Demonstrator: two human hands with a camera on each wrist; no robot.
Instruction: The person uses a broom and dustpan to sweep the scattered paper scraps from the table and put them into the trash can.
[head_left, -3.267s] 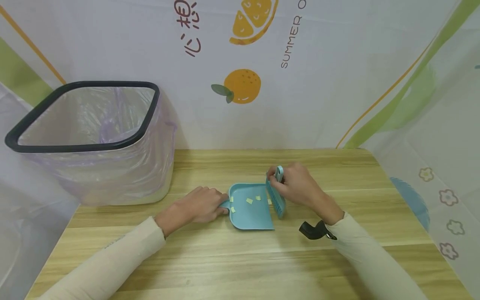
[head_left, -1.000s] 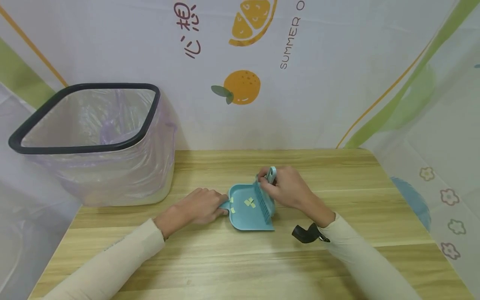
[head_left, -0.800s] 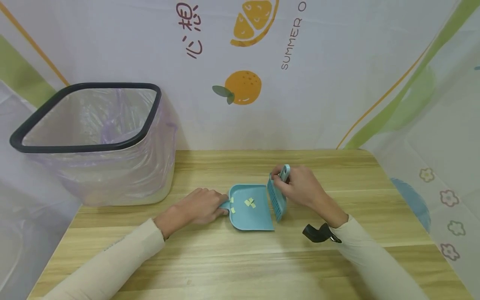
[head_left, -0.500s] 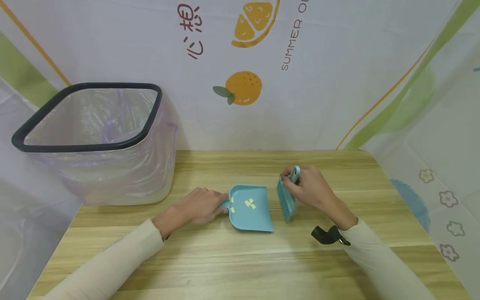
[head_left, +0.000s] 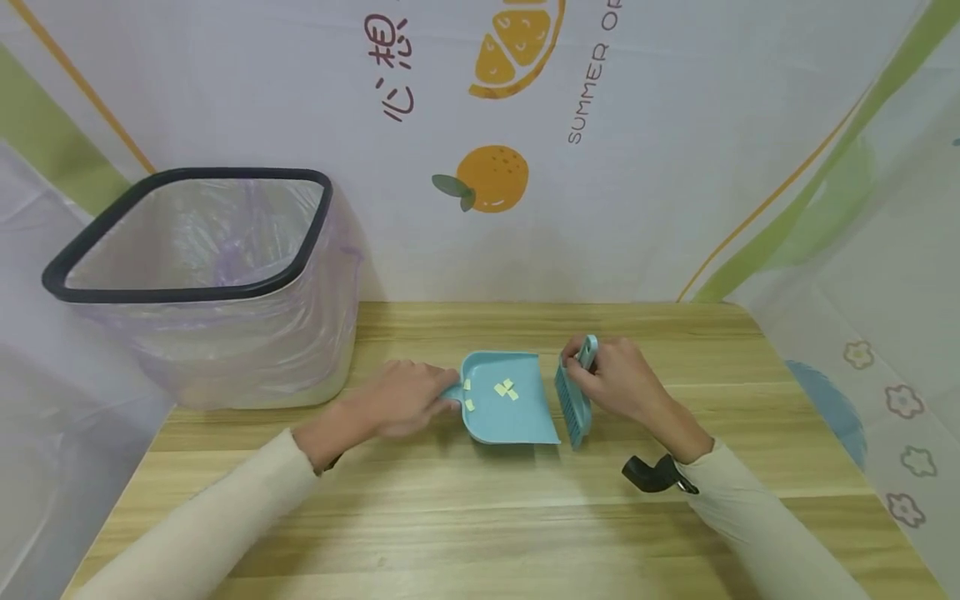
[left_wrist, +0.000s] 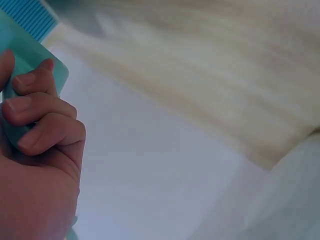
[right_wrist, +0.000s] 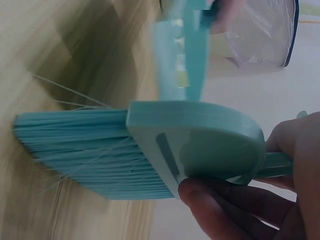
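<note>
My left hand [head_left: 407,398] grips the short handle of a light-blue dustpan [head_left: 517,423], fingers curled round it in the left wrist view. Several small pale yellow scraps [head_left: 506,389] lie in the pan, some in the middle and some near the handle end. A shadow under its front edge shows the pan raised off the table. Just right of the pan's lip, my right hand [head_left: 621,382] holds a matching hand brush [head_left: 576,410] by its handle. In the right wrist view the bristles [right_wrist: 90,152] point down at the wood, apart from the blurred dustpan [right_wrist: 181,60].
At the back left stands a bin [head_left: 187,294] with a black rim and a clear purplish liner. The wooden table [head_left: 465,525] runs up to a printed white curtain [head_left: 645,200] behind and at the sides. A black strap piece [head_left: 651,473] sits at the right wrist.
The brush swept inward over the pan, gathering scraps toward its middle, then drew back to the right. Since half a second ago, the left hand has raised the dustpan off the table.
</note>
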